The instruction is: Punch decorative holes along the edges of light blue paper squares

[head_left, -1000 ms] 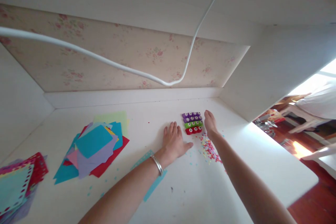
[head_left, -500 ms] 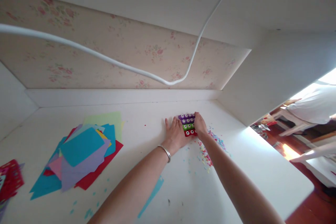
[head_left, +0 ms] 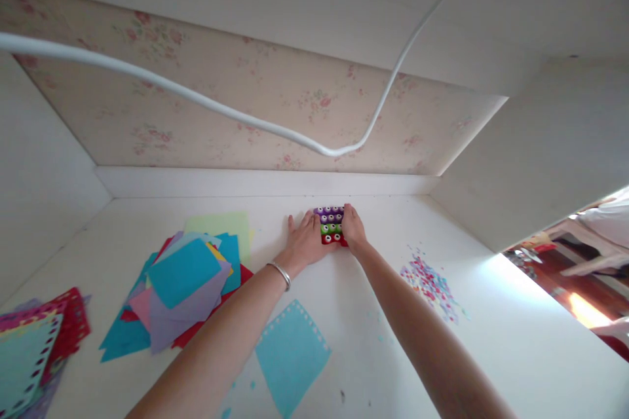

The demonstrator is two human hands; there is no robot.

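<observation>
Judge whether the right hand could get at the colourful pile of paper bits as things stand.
Probably yes: nothing visible stands between the right hand and the paper bits to its right. It rests against the eyed blocks, so would likely have to leave them first.

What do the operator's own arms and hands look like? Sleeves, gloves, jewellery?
Two bare hands, no gloves. No sleeves show on either forearm. The left hand has a smooth, silver-coloured bangle around its wrist; nothing is worn on the wrist of the right hand. Fingernail detail is too small to tell.
</observation>
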